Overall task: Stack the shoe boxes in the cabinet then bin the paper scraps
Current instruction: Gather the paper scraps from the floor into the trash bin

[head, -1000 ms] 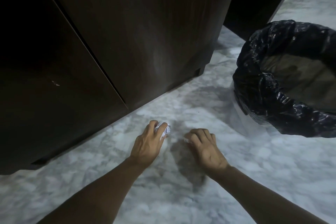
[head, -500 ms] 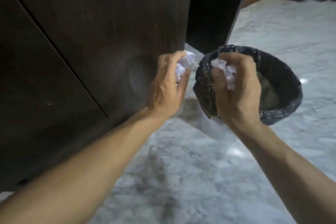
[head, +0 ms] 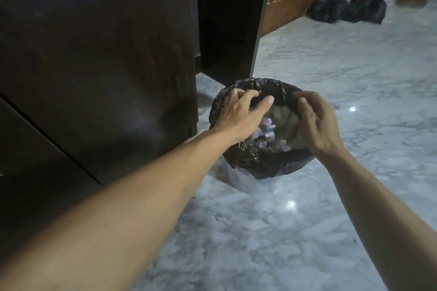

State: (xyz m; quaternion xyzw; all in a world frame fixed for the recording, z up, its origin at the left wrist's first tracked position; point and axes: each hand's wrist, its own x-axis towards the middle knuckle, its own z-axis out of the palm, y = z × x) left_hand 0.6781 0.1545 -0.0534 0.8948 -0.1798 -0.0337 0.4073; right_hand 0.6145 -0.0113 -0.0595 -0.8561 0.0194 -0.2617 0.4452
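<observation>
The cabinet [head: 99, 59] fills the left of the frame, doors closed; you can't see any shoe boxes. At centre, on the floor [head: 331, 220] just right of it, stands the bin [head: 260, 163], lined with a thin black bag that will likely give if you lean on it. The scraps [head: 266, 129] lie inside: crumpled paper, probably light, soft and easy to pinch anywhere. Your left hand [head: 238, 116] and right hand [head: 318, 123] hover over the opening, fingers loosely spread, holding nothing. Dark bags [head: 347, 7] sit upper right, well clear.
</observation>
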